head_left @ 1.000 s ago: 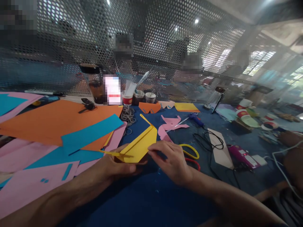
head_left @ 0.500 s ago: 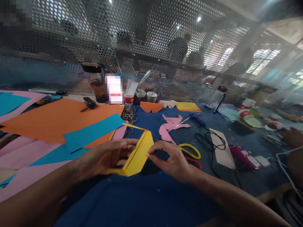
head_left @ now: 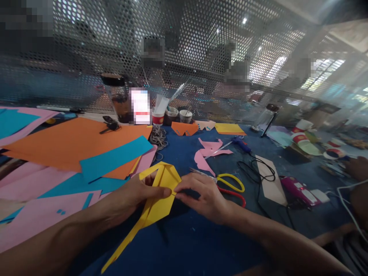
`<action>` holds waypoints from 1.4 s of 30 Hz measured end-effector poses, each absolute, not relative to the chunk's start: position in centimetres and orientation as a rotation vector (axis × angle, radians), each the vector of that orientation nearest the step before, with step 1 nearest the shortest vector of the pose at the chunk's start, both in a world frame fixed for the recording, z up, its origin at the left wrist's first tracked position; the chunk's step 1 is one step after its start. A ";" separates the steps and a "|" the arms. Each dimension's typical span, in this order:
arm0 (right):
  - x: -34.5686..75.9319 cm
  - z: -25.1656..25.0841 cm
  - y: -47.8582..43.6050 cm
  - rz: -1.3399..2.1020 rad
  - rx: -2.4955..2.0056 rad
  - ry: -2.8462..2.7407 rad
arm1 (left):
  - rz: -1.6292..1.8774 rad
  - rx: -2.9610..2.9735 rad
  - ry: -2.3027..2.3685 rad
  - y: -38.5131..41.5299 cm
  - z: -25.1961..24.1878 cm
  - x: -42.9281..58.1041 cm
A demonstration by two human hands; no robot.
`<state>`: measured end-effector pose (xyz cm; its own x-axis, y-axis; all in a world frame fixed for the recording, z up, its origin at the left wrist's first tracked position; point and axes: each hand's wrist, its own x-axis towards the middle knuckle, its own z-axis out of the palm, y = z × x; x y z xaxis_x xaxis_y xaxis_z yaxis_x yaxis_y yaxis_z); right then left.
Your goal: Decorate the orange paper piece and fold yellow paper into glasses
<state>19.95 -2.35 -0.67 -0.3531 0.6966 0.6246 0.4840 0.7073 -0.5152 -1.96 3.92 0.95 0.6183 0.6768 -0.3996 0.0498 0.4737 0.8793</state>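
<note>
Between my two hands, above the blue tabletop, is a folded yellow paper piece point(head_left: 162, 207) with a narrow strip trailing toward me and another bent at its upper left. My left hand point(head_left: 135, 199) grips it, thumb pressed flat on its face and fingers behind. At its right edge, the thumb and forefinger of my right hand point(head_left: 201, 193) pinch the paper. Just beyond my right hand lie scissors point(head_left: 231, 183) with one yellow and one red handle loop. Pink paper cutouts point(head_left: 205, 159) rest farther back.
Orange paper point(head_left: 66, 142) and blue paper strips point(head_left: 115, 159) overlap pink sheets on the left. A glue gun point(head_left: 241, 144) with a black cord lies at right, near a purple device point(head_left: 300, 191). A jar point(head_left: 117, 99), phone point(head_left: 140, 106) and paper cups point(head_left: 186, 115) line the mesh screen.
The yellow paper has turned so its face shows more and its strip points toward me. My left thumb has come over onto its front; my right hand stays at its right edge.
</note>
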 end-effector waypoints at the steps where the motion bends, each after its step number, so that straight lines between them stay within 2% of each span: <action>1: 20.0 -0.7 -2.4 0.268 -0.891 -2.035 | 0.456 1.023 0.846 3.8 0.9 -2.0; 8: 20.1 -1.0 -2.6 0.189 -0.899 -2.042 | 0.471 1.027 0.887 3.6 0.9 -2.1; 25: 19.1 -1.0 -2.6 0.461 -1.036 -1.773 | 0.570 1.131 0.926 3.4 0.3 -1.8; 42: 18.5 -0.8 -2.7 0.517 -1.109 -1.685 | 0.628 1.295 1.021 3.1 -0.5 -1.8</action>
